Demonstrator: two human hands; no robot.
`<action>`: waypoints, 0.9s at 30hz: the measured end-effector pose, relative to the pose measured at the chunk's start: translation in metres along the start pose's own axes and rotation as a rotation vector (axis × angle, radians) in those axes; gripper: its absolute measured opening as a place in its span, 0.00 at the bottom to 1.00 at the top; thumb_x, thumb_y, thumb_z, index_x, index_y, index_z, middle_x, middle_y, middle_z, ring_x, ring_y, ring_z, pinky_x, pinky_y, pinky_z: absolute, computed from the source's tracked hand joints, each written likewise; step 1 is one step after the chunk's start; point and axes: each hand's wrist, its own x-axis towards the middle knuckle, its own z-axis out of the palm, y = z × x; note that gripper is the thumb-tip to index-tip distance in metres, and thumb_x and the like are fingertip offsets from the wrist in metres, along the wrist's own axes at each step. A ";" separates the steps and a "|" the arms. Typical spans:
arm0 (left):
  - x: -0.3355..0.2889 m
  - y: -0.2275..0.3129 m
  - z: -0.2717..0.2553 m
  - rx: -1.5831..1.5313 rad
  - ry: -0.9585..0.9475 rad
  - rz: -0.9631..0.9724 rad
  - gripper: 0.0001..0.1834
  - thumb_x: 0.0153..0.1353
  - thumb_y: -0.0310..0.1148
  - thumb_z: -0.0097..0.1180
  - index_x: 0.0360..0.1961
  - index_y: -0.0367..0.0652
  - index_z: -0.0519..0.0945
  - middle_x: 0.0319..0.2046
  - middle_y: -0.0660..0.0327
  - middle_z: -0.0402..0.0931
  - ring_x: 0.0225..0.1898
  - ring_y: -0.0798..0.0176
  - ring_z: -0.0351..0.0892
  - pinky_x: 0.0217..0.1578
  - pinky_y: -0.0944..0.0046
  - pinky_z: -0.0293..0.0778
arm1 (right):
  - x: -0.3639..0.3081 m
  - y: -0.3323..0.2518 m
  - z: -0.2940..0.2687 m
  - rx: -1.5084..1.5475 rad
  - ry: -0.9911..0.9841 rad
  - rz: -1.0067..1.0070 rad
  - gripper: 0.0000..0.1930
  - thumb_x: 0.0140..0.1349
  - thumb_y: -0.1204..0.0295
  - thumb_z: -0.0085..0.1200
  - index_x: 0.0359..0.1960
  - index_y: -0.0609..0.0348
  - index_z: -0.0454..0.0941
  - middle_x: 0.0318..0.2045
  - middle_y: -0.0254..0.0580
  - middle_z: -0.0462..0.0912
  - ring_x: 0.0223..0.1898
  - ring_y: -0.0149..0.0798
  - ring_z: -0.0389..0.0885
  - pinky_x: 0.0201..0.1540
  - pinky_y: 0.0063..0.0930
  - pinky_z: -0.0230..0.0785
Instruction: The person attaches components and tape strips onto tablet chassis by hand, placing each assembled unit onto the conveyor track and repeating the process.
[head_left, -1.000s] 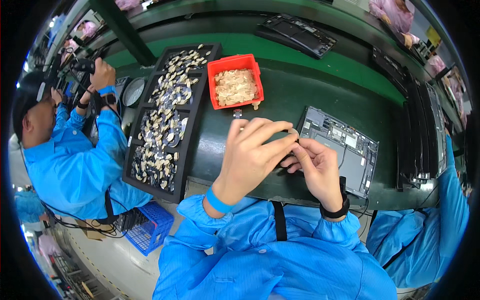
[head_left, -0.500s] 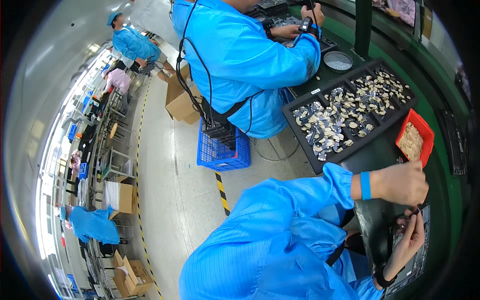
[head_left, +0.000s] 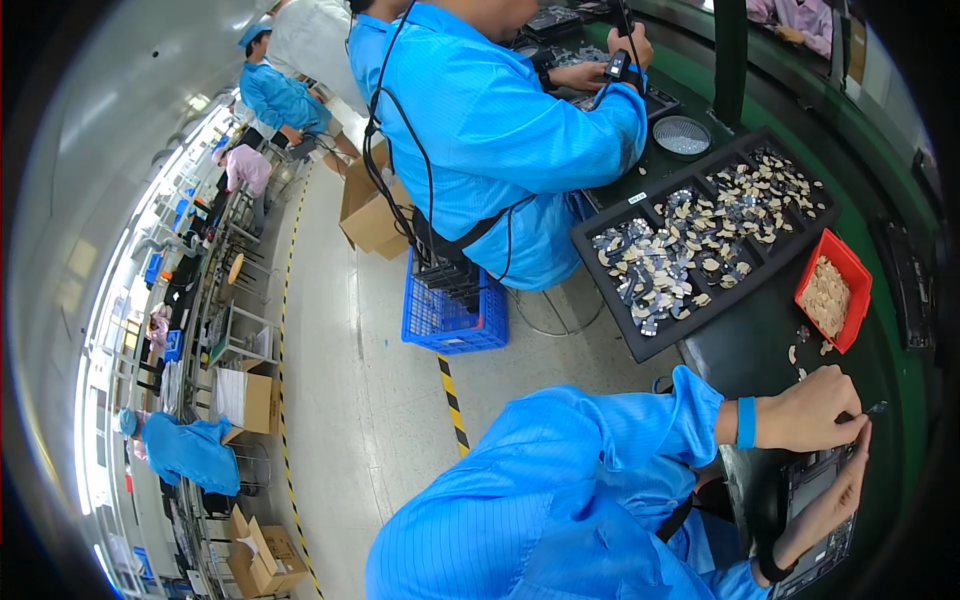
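Observation:
My left hand (head_left: 812, 412), with a blue band at its wrist, is closed, its fingertips meeting those of my right hand. What it pinches is hidden. My right hand (head_left: 835, 490), a black band at its wrist, has long, pressed-together fingers pointing up and away. At their tips sticks out a small dark piece (head_left: 878, 408), too small to make out well. Under my right hand lies a flat dark electronic device (head_left: 808, 478) with its inner parts showing, partly covered by the hand.
A black compartment tray (head_left: 655, 342) holds many dark pieces with pale tabs. Beside it, a red bin (head_left: 858, 325) contains pale scraps, and a few lie on the green bench (head_left: 725, 345). A co-worker in blue (head_left: 500, 130) works beyond, near a round metal dish (head_left: 682, 136).
Both hands have shifted slightly, and my right fingers have straightened against the left fingertips. The dark piece now shows past them. The whole view has moved a little.

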 end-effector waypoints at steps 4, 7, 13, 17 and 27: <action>-0.005 0.003 0.014 -0.094 -0.245 0.096 0.16 0.58 0.35 0.60 0.18 0.34 0.81 0.18 0.45 0.76 0.20 0.40 0.75 0.24 0.46 0.67 | 0.012 0.039 -0.039 0.324 0.050 0.113 0.25 0.84 0.62 0.40 0.70 0.72 0.70 0.70 0.53 0.73 0.70 0.41 0.72 0.75 0.34 0.61; -0.007 0.003 0.041 -0.050 -0.246 0.196 0.15 0.56 0.36 0.62 0.19 0.36 0.82 0.17 0.46 0.76 0.21 0.41 0.76 0.29 0.49 0.67 | 0.013 0.064 -0.082 0.552 0.038 0.075 0.25 0.83 0.63 0.41 0.71 0.71 0.67 0.68 0.51 0.74 0.70 0.39 0.71 0.76 0.37 0.58; -0.001 -0.007 0.109 0.319 -0.384 0.482 0.10 0.50 0.41 0.66 0.23 0.47 0.87 0.22 0.57 0.82 0.29 0.50 0.82 0.40 0.50 0.68 | -0.032 0.025 -0.146 0.389 0.278 0.060 0.25 0.83 0.65 0.44 0.74 0.66 0.65 0.45 0.34 0.76 0.47 0.29 0.72 0.61 0.24 0.63; 0.033 -0.021 0.125 0.355 -0.530 0.591 0.16 0.51 0.42 0.67 0.41 0.50 0.88 0.40 0.57 0.85 0.48 0.51 0.82 0.52 0.45 0.71 | -0.066 0.000 -0.122 -0.081 0.422 0.097 0.14 0.75 0.71 0.55 0.57 0.65 0.79 0.39 0.36 0.81 0.39 0.28 0.78 0.48 0.23 0.70; 0.016 0.004 0.130 0.397 -0.960 0.438 0.23 0.63 0.41 0.67 0.58 0.48 0.82 0.51 0.56 0.81 0.53 0.49 0.80 0.54 0.52 0.75 | -0.118 -0.014 -0.160 -0.031 0.600 0.278 0.08 0.69 0.78 0.63 0.45 0.72 0.83 0.30 0.42 0.90 0.34 0.26 0.86 0.38 0.18 0.74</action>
